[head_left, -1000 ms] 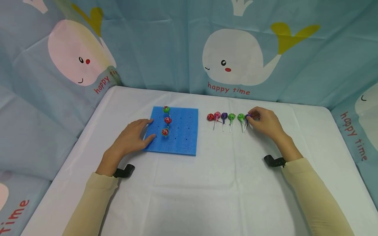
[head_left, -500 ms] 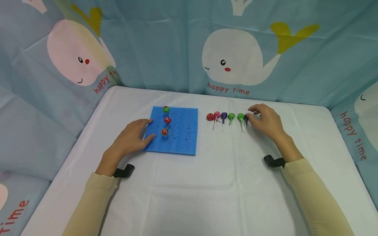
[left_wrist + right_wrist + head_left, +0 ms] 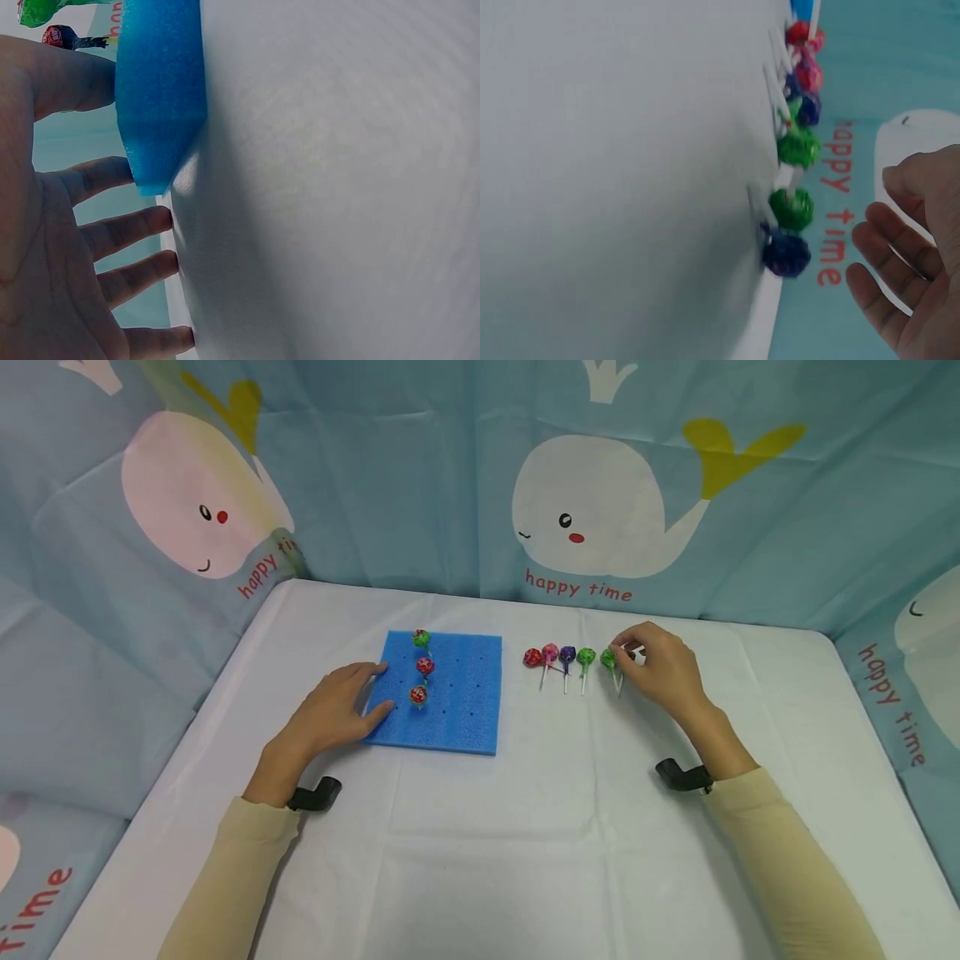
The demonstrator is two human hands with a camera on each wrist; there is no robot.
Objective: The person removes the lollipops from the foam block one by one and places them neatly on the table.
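My left hand [image 3: 336, 708] rests at the left edge of a blue foam board [image 3: 472, 735], fingers spread, thumb on the board in the left wrist view. Three lollipops stand in the board's holes: a green-and-red lollipop [image 3: 422, 638], a red lollipop [image 3: 425, 666] and another red lollipop [image 3: 417, 695] nearest the front. Over the right end of a lollipop row hovers my right hand [image 3: 663, 667], its thumb and forefinger by a green lollipop [image 3: 608, 658]. In the right wrist view a gap shows between those loosely bent fingers and the green and dark purple lollipop [image 3: 786, 253] heads.
Left of these lie a red lollipop [image 3: 532, 657], a pink lollipop [image 3: 550, 653], a purple lollipop [image 3: 567, 655] and a green lollipop [image 3: 586, 657], sticks mostly toward the front. Small holes dot the board. A white cloth [image 3: 495, 860] covers the table; a whale-print curtain [image 3: 420, 485] hangs behind.
My right hand has left the purple lollipop at the row's right end and shifted left, over to the green one beside it. The left hand stays put.
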